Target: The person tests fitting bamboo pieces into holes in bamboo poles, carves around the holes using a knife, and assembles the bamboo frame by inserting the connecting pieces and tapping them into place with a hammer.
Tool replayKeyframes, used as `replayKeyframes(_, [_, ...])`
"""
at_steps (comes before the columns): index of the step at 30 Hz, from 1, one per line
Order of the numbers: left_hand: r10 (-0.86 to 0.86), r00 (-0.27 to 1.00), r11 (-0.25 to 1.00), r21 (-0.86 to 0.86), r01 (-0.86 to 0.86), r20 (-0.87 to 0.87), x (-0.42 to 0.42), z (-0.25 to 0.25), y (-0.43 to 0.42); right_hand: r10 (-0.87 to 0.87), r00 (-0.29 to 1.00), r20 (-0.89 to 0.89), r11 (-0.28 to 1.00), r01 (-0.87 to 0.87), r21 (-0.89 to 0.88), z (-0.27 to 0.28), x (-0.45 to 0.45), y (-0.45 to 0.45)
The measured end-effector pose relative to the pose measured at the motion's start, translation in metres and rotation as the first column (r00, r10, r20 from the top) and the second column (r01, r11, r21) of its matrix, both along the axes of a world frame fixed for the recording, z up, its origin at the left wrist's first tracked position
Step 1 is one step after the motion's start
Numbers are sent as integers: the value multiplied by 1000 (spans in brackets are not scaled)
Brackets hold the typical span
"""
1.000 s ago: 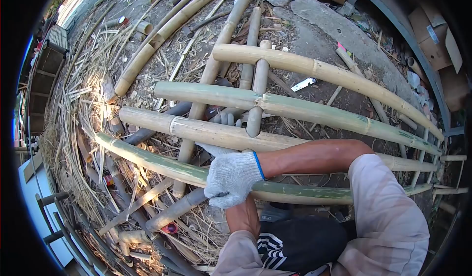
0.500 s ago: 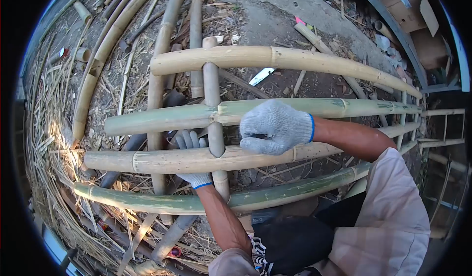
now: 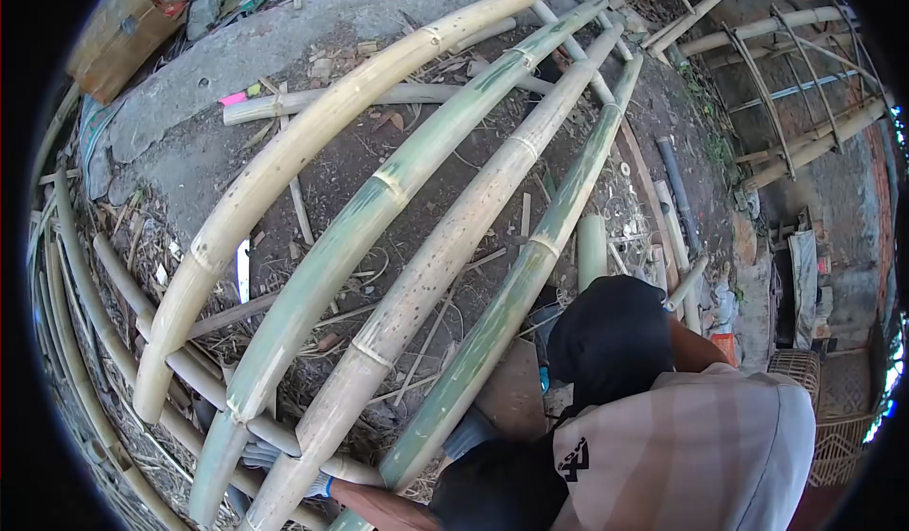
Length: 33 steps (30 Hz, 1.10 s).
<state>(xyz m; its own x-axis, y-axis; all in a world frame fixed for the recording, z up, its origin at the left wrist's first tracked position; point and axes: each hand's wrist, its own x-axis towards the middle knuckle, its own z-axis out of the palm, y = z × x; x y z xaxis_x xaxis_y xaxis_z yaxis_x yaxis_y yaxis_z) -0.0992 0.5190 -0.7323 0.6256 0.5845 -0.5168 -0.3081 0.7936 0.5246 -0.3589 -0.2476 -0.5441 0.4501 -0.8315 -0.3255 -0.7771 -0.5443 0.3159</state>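
Observation:
My left hand (image 3: 260,453), in a grey knit glove with a blue cuff, reaches beneath a pale speckled bamboo pole (image 3: 445,256). Its fingers curl up on the pole's far side, beside a bamboo crosspiece (image 3: 275,433); the palm is hidden. Past that pole lies a green bamboo pole (image 3: 346,238), and farther out a yellowish one (image 3: 284,157). A darker green pole (image 3: 492,327) runs closest to my body. The crosspiece passes through the poles near their lower left ends. My right forearm (image 3: 696,346) goes down behind my dark-clothed knee, which hides the right hand.
Rungs join the poles at their far ends (image 3: 578,48). A bamboo frame (image 3: 786,86) stands at the upper right, a woven basket (image 3: 833,446) at the lower right. A cardboard box (image 3: 123,29) is at the upper left. Loose bamboo pieces (image 3: 331,100) and shavings litter the ground.
The view has swung right, so the poles now run diagonally. My right hand has left its place above the middle poles and gone behind my knee. My left hand stays under the same pole.

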Motion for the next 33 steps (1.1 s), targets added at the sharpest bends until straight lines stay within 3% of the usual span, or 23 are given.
replayKeyframes(2, [-25,1000,1000,16,25,3,9,1,-2,-100,989,-107,987,112,117,-10,-18,26])
replayKeyframes(4, [-29,999,999,15,29,17,11,2,1,-108,992,-62,982,116,150,-16,-14,38])
replayKeyframes(7, [-41,999,999,-13,41,36,2,-4,5,-140,986,95,977,121,175,-24,-2,50])
replayKeyframes(10, [-1,997,997,-75,6,71,-23,-5,8,-181,890,419,967,84,240,-25,14,70])
replayKeyframes(12, [68,992,990,-128,-55,102,-34,-6,3,-187,736,650,945,-46,324,-12,43,78])
replayKeyframes(15, [145,982,976,-182,-121,124,-47,-10,-2,-97,509,855,854,-399,335,59,136,102])
replayKeyframes(17, [171,975,967,-216,-138,143,-45,-11,-5,99,446,889,683,-680,266,122,226,145])
replayKeyframes(19, [198,967,956,-248,-155,158,-45,-12,-6,413,430,803,491,-848,201,178,302,218])
replayKeyframes(21, [223,959,946,-276,-170,175,-45,-14,-5,767,117,631,118,-992,40,210,355,326])
replayKeyframes(22, [243,953,939,-291,-184,182,-45,-16,-6,895,-80,439,-90,-996,3,225,366,387])
replayKeyframes(23, [249,949,935,-304,-184,193,-44,-18,-7,921,-180,346,-214,-975,63,235,365,453])
replayKeyframes(24, [261,943,929,-319,-187,207,-41,-19,-7,868,-386,313,-427,-901,73,230,362,503])
replayKeyframes(25, [270,938,926,-328,-190,218,-38,-17,-7,813,-517,267,-563,-815,136,223,359,542])
replayKeyframes(26, [276,934,922,-338,-191,225,-39,-21,-6,693,-642,328,-706,-696,131,212,355,573])
replayKeyframes(28, [287,925,915,-356,-189,249,-35,-18,-2,518,-814,263,-854,-510,101,186,348,613])
replayKeyframes(29, [290,922,913,-365,-185,258,-34,-19,-1,420,-878,227,-907,-408,101,175,348,624])
replayKeyframes(32, [310,914,899,-394,-192,262,-33,-20,-4,384,-903,194,-920,-355,168,163,371,648])
replayKeyframes(33, [313,911,898,-396,-192,268,-32,-20,-4,521,-853,-6,-820,-503,272,166,379,661])
